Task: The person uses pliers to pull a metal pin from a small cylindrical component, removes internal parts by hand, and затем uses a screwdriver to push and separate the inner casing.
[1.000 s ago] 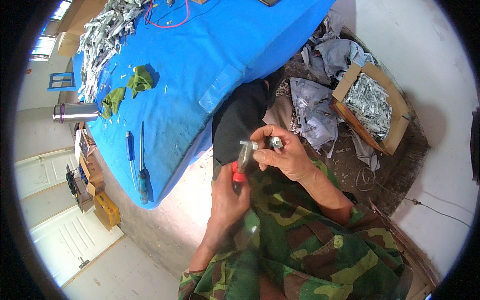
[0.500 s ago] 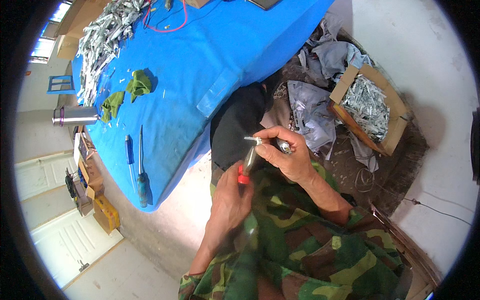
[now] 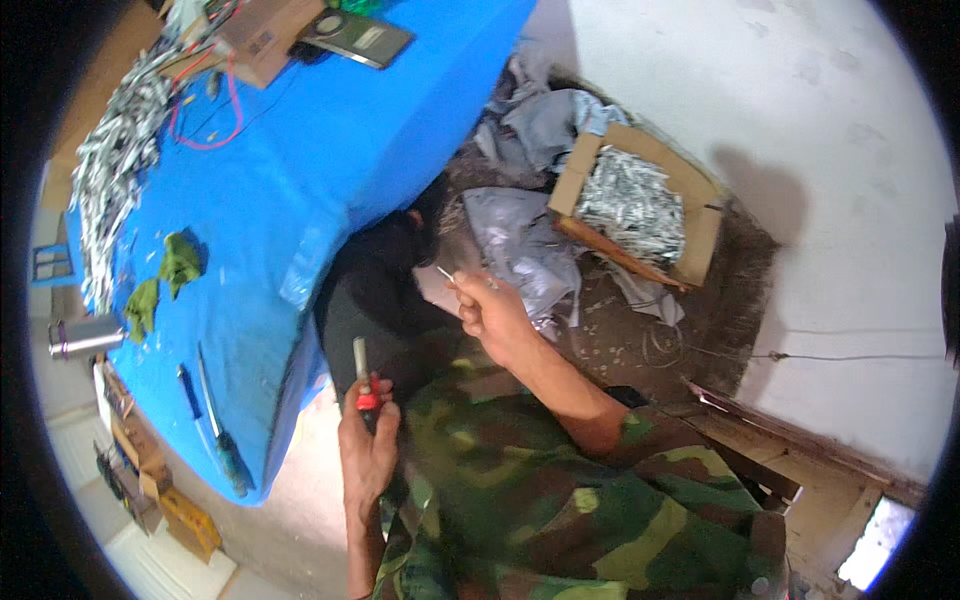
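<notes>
My left hand [image 3: 366, 448] is wrapped round a hand tool [image 3: 360, 358] with a red collar and a pale metal shaft that points up and away. The collar shows above my fingers, while the handle is mostly hidden in the palm. To the right and farther off, my right hand [image 3: 497, 320] is closed, with a thin whitish piece [image 3: 445, 273] sticking out between thumb and forefinger. The piece is too small to name. A gap lies between the tool's tip and this piece. Both hands are above my dark trouser leg and camouflage-patterned clothing [image 3: 540, 440].
A blue-covered table [image 3: 290, 140] bears screwdrivers [image 3: 222, 440], green cloths [image 3: 180, 263], a metal cup [image 3: 86, 336], a heap of silvery strips [image 3: 125, 150] and a dark flat device [image 3: 358, 38]. On the floor, an open carton [image 3: 700, 195] holds similar strips beside grey plastic bags [image 3: 525, 230].
My hands have moved apart: the tool is now away from the small piece and points more upright. The view has turned right, so table and carton appear farther left.
</notes>
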{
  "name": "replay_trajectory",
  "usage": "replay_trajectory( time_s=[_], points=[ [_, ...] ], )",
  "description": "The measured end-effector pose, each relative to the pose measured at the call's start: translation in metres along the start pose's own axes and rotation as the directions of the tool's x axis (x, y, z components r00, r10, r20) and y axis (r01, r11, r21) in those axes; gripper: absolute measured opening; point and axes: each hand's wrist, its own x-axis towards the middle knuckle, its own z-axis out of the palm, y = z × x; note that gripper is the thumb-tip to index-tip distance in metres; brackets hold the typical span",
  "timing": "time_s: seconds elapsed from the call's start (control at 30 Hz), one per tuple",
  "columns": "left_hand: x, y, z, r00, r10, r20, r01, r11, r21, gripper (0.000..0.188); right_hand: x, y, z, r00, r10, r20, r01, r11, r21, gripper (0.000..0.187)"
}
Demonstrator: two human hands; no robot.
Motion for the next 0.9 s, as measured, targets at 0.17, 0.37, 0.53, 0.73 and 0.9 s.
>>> replay_trajectory(
  time_s=[0.17, 0.37, 0.53, 0.73, 0.9],
  points=[
    [-0.003, 0.012, 0.003, 0.999, -0.042, 0.004, 0.041, 0.999, 0.029, 0.049, 0.021, -0.094, -0.092, 0.879, -0.328, -0.346, 0.442, 0.832, 0.334, 0.018],
    [0.008, 0.005, 0.004, 0.999, 0.033, -0.008, -0.033, 0.998, 0.058, 0.044, 0.005, -0.107, -0.136, 0.933, -0.361, -0.005, 0.289, 0.737, 0.611, 0.046],
    [0.002, 0.012, 0.002, 1.000, 0.011, -0.011, -0.010, 0.997, 0.081, 0.042, -0.002, -0.087, -0.070, 0.876, -0.351, 0.331, 0.044, 0.741, 0.670, 0.063],
    [0.004, -0.002, 0.001, 0.999, 0.006, -0.044, -0.004, 0.999, 0.040, 0.043, -0.029, -0.085, -0.006, 0.888, -0.220, 0.404, -0.037, 0.841, 0.540, 0.070],
    [0.004, 0.003, 0.001, 1.000, -0.005, -0.026, 0.007, 0.998, 0.058, 0.044, -0.036, -0.079, 0.011, 0.865, -0.209, 0.456, 0.010, 0.917, 0.400, 0.064]
  ],
)
